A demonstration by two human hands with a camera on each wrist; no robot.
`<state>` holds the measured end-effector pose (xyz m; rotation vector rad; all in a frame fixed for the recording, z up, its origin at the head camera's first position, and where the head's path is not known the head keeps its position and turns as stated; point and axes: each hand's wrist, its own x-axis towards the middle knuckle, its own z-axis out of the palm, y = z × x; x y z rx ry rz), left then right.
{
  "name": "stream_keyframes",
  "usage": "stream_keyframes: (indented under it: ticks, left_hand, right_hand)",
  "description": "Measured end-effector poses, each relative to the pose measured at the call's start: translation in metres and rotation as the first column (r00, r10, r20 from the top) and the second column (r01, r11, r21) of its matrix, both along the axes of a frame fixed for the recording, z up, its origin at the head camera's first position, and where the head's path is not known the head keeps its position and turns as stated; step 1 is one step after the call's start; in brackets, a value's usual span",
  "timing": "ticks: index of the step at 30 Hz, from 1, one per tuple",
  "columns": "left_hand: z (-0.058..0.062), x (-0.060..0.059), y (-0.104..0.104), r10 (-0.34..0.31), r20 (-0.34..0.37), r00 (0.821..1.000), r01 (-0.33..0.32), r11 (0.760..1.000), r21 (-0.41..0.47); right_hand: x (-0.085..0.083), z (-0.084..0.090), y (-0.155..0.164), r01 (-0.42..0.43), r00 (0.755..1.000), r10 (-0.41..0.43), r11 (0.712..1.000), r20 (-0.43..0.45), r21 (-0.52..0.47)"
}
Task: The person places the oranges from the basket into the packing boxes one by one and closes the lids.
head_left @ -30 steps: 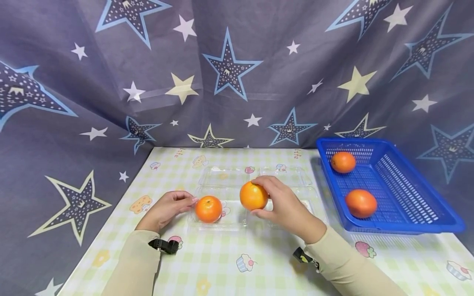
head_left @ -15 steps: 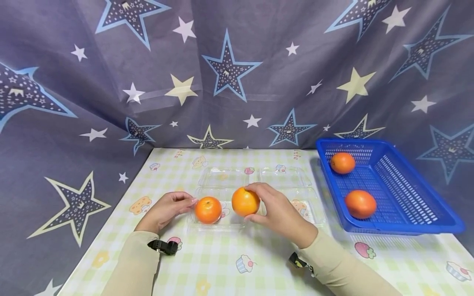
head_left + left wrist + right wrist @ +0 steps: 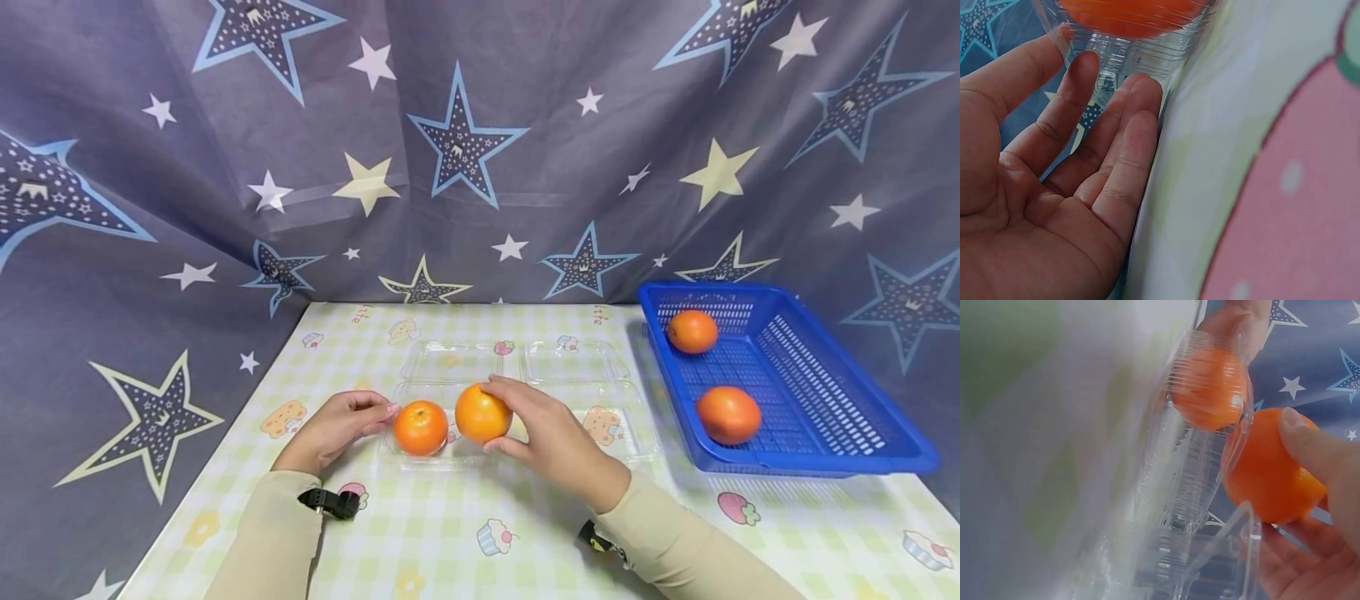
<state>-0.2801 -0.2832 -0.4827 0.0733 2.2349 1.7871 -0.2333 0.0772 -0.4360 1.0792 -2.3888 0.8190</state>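
Observation:
A clear plastic clamshell box lies unfolded on the table, its lid half toward the curtain. One orange sits at the left end of its near half. My left hand pinches the box's left edge between thumb and forefinger; the other fingers lie loosely bent in the left wrist view. Between thumb and fingers my right hand grips a second orange, just right of the first. The right wrist view shows this held orange at the box's rim, above its floor.
A blue plastic basket stands at the right with two oranges inside, one toward the back and one nearer. A checked cloth covers the table. Behind it hangs a star-patterned curtain.
My right hand has carried its orange leftward and slightly down, closer to the orange in the box. The left hand has stayed at the box's edge.

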Motion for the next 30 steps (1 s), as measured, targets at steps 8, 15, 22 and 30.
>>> stream_keyframes:
  ticks: [8,15,22,30]
  left_hand:
    - [-0.001,0.000,0.000,0.014,0.002,1.000,-0.014,1.000,0.003]
    - [-0.002,0.000,0.000,0.002,-0.007,1.000,-0.002,1.000,0.014]
    - [-0.002,0.000,0.000,-0.012,-0.013,1.000,0.013,1.000,0.024]
    - [-0.001,0.001,0.000,0.018,0.005,1.000,-0.018,1.000,0.023]
  right_hand:
    - [0.000,-0.003,-0.004,-0.007,0.999,0.008,1.000,-0.036,0.028]
    - [0.001,-0.006,-0.006,-0.007,1.000,0.007,0.999,-0.015,0.031]
    - [0.003,-0.007,-0.009,-0.005,1.000,0.005,0.999,0.003,0.032]
    - [0.001,-0.008,-0.013,0.061,0.996,-0.062,0.998,-0.069,-0.015]
